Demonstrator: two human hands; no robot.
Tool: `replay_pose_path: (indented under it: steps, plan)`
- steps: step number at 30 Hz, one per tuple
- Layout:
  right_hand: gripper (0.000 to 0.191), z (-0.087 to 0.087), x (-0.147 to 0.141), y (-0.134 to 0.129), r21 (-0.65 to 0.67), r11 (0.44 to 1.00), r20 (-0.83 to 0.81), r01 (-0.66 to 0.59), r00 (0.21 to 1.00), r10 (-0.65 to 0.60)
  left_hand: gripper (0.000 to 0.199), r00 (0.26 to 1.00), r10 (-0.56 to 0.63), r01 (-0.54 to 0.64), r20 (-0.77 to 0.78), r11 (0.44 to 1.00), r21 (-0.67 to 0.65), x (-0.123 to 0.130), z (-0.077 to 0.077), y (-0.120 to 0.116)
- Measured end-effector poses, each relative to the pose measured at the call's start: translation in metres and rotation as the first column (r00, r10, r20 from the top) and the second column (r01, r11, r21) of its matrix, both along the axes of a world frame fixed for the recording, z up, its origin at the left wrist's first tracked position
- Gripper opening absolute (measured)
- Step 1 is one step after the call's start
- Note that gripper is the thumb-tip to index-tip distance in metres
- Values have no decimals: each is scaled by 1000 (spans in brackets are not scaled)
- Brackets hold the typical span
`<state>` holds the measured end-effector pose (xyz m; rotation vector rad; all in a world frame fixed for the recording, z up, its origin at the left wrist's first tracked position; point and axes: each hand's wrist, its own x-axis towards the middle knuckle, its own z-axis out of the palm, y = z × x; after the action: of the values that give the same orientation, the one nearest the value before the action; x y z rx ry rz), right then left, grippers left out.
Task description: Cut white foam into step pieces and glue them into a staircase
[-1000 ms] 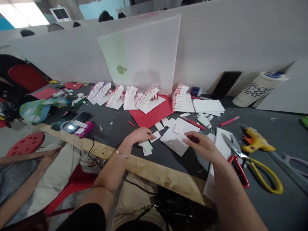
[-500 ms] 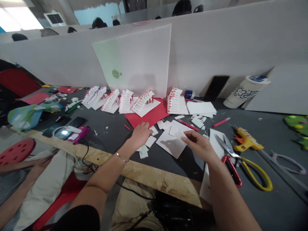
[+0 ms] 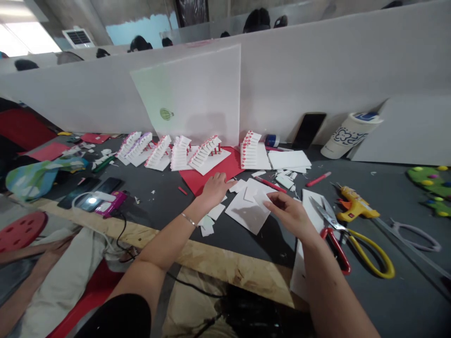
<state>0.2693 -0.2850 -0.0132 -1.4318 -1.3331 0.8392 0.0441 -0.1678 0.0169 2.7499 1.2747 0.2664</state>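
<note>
The open scissors (image 3: pixel 329 228), with red and yellow handles, lie just right of the right forearm, blades pointing up and left, so a careless sideways reach could catch skin on the tips. The yellow hot glue gun (image 3: pixel 355 204) sits close beyond them and may be a burn risk if hot. Small white card offcuts (image 3: pixel 207 225) lie loose below the left hand and could easily be swept off or mixed up. At lower centre, the left hand (image 3: pixel 214 190) lies open with fingers spread, over the lower edge of a red card sheet (image 3: pixel 211 171). The right hand (image 3: pixel 288 215) is narrowly curled, its fingertips (image 3: pixel 270 198) against a small white card square (image 3: pixel 260 198) on a larger white card sheet (image 3: pixel 243 213), though a firm pinch cannot be told.
</note>
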Motion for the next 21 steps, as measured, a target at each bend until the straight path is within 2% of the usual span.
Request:
replay_pose_path:
  steps: [5,8,12,17,21]
  plan:
    - [40,1,1,-1,-2,1000,2,24,1000,-24,26,995,-2,6,-102,999,40,3,2,0]
    - [39,1,1,-1,-1,1000,4,26,1000,-26,31,991,8,3,-133,997,78,8,6,-1]
    - [40,2,1,0,-1,1000,-32,20,999,-20,35,986,-42,52,-164,997,59,16,1,0]
    - [43,3,2,-1,25,998,-63,59,996,-57,34,981,-4,24,-194,995,100,20,-3,-3]
    - [48,2,5,0,40,992,-47,120,992,-118,38,965,-166,187,-203,978,90,27,-6,-12]
